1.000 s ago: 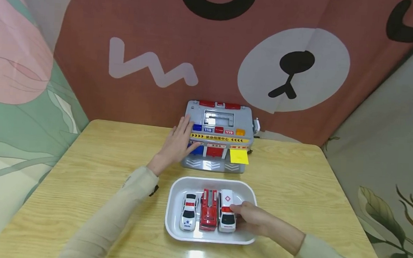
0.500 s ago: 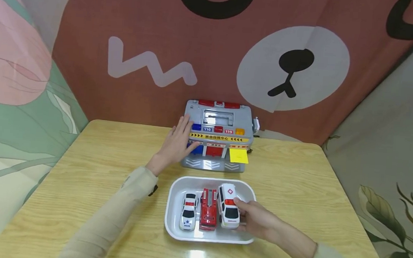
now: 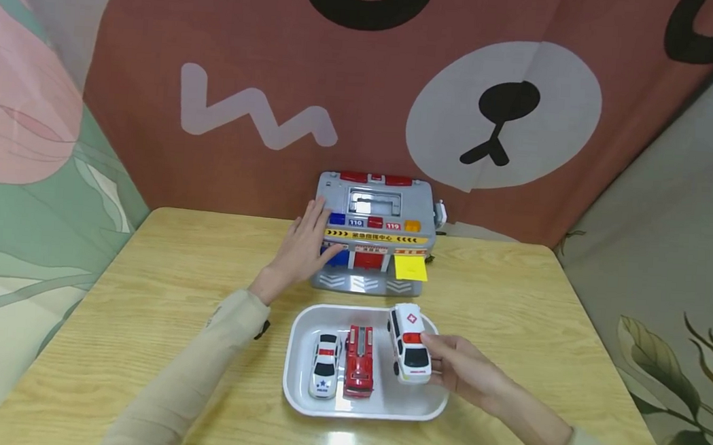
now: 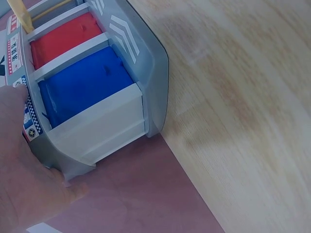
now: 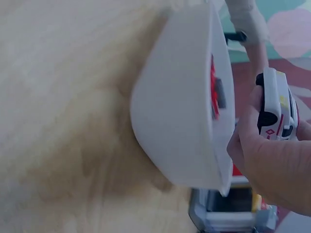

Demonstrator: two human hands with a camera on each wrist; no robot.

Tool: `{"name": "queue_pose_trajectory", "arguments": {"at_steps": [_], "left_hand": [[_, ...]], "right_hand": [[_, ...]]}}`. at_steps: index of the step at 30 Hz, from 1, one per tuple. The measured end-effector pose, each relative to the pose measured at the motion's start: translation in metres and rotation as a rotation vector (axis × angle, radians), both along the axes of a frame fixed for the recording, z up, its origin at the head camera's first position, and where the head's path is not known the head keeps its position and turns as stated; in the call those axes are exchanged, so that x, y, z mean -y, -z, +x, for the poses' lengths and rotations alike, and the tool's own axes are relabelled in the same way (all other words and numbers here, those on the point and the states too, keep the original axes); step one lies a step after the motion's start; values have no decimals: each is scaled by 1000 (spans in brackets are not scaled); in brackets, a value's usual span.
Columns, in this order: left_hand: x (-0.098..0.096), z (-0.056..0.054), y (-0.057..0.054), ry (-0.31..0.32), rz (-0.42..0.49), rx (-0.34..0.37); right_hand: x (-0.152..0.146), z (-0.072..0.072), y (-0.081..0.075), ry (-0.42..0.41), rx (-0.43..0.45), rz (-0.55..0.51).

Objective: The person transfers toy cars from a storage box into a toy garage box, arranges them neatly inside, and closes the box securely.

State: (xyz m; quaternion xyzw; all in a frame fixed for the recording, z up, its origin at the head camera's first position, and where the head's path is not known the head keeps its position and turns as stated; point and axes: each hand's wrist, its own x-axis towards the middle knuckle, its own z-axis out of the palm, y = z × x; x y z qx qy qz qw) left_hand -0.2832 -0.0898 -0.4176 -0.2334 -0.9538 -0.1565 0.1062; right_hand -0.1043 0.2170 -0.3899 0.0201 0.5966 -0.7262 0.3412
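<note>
In the head view my right hand (image 3: 467, 369) pinches a white toy ambulance (image 3: 409, 345) by its side, lifted above the right part of a white tray (image 3: 394, 414). A toy police car (image 3: 325, 365) and a red toy fire truck (image 3: 359, 361) lie side by side in that tray. My left hand (image 3: 298, 249), fingers extended, rests on the left side of a grey toy garage (image 3: 372, 213). Blue and red doors on the garage are down, while the yellow door (image 3: 411, 267) is raised at the right. The right wrist view shows the ambulance (image 5: 277, 104) between thumb and fingers.
The wooden table (image 3: 207, 254) carries the garage at its back edge, with the tray in front of it. A brown printed cloth (image 3: 251, 39) hangs directly behind. On the garage's right side sticks out a small white part (image 3: 441, 215).
My right hand has lifted the ambulance out of its place beside the fire truck and moved it up and to the right, tilting it slightly. The left hand stays on the garage.
</note>
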Motion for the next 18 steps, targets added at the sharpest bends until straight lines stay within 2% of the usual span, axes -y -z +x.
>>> {"name": "queue_pose_trajectory", "arguments": {"at_steps": [8, 14, 18], "left_hand": [[2, -1, 1, 3, 22, -3], [0, -1, 0, 3, 17, -6], [0, 0, 1, 3, 23, 2]], "right_hand": [[-19, -11, -6, 45, -50, -5], [-30, -18, -4, 87, -60, 29], [-39, -24, -4, 125, -64, 87]]}}
